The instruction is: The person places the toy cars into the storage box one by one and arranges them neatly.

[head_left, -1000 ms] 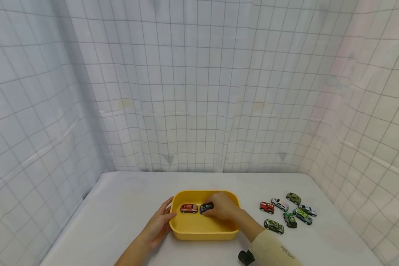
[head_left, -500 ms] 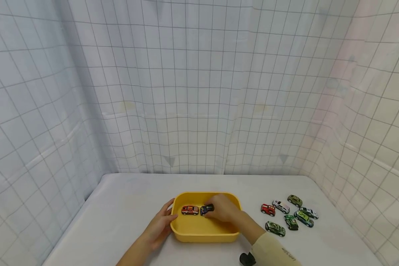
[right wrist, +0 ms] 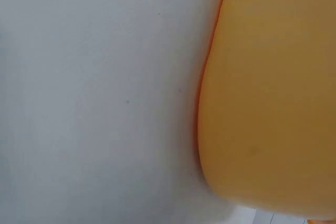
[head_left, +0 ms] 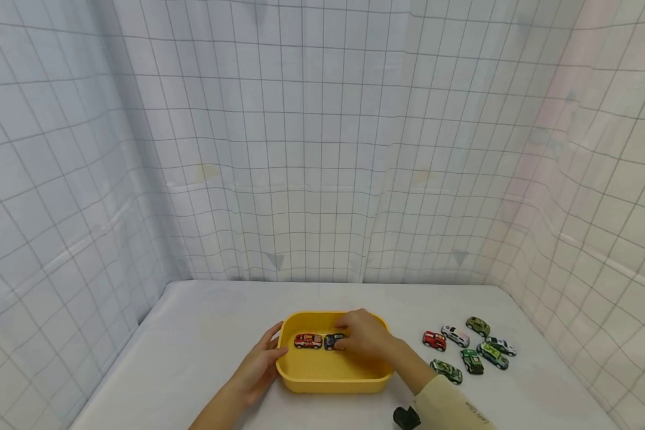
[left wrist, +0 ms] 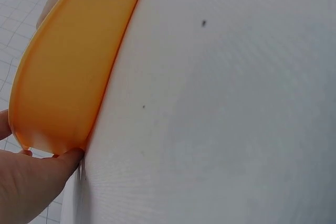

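Observation:
A yellow plastic tray (head_left: 333, 387) stands on the white table, with two toy cars in a row inside it. The orange-red toy car (head_left: 308, 341) is at the left and the dark blue toy car (head_left: 332, 341) beside it. My left hand (head_left: 255, 367) holds the tray's left end, thumb at the rim. In the left wrist view, fingers and thumb grip the tray wall (left wrist: 68, 72). My right hand (head_left: 373, 340) is over the tray's right half, fingers spread apart at the blue car's right end. The right wrist view shows only the tray's outer wall (right wrist: 273, 93).
Right of the tray lie several more toy cars, among them a red one (head_left: 434, 341), a white one (head_left: 455, 335) and a camouflage green one (head_left: 447, 371). A small black object (head_left: 406, 417) shows beside the right sleeve. Gridded white curtains (head_left: 322, 179) surround the table.
The right hand's fingers have loosened from the blue car, and the hand has drawn slightly right. The car lies in place. The left hand keeps its hold on the tray.

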A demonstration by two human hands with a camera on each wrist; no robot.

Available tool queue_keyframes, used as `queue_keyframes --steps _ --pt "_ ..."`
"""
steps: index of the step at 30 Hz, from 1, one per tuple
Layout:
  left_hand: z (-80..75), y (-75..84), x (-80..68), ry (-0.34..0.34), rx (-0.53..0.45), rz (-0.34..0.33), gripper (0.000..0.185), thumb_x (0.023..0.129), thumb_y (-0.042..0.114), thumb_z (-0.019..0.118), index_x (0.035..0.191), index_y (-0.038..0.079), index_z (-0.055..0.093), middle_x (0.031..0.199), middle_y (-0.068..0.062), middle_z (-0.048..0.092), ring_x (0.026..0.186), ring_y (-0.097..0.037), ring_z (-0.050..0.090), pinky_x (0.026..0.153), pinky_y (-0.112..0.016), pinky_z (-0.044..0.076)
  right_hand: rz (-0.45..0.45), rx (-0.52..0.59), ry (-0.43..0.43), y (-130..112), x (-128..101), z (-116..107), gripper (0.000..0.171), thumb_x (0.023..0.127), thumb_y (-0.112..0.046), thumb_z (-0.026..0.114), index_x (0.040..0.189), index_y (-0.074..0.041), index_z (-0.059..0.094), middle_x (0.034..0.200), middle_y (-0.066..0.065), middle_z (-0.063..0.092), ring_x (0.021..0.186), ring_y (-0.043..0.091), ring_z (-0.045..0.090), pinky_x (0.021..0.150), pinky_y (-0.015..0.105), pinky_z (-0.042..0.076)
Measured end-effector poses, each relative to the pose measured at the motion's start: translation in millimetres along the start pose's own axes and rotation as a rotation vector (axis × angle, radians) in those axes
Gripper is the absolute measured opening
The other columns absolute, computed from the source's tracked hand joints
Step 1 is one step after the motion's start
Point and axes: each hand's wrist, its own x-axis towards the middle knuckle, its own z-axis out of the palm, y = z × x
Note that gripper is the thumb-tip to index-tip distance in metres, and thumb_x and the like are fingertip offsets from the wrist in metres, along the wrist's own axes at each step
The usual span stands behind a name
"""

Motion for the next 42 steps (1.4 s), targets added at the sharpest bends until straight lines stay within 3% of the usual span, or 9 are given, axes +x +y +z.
queue_keyframes --steps 13,23,42 --pt "0.4 0.4 -1.8 -0.004 0.001 -0.004 0.070 0.106 0.004 0.046 0.166 0.009 0.010 0.166 -0.034 0.006 0.149 -0.048 0.023 0.118 -0.057 0.028 -0.097 0.030 0.020 6 -7 -14 0.039 0.084 -0.028 0.088 0.113 -0.004 0.079 0.105 0.001 0.077 0.096 0.013 0.067 0.090 0.035 0.057" --pt "1.2 0.0 -1.1 -0.008 0.000 0.000 0.071 0.105 0.003 0.046 0.166 0.008 0.009 0.165 -0.035 0.006 0.150 -0.048 0.021 0.118 -0.058 0.027 -0.035 0.044 0.014 9 -16 -25 0.038 0.086 -0.026 0.086 0.116 -0.004 0.079 0.109 0.001 0.075 0.098 0.015 0.066 0.092 0.037 0.057" --pt "1.1 -0.4 -0.8 0.005 0.004 -0.005 0.070 0.106 0.005 0.046 0.166 0.009 0.010 0.166 -0.033 0.007 0.149 -0.048 0.023 0.117 -0.057 0.028 -0.013 0.119 0.045 22 -34 -50 0.043 0.085 -0.028 0.087 0.118 -0.002 0.077 0.110 0.004 0.076 0.100 0.020 0.070 0.089 0.042 0.058"
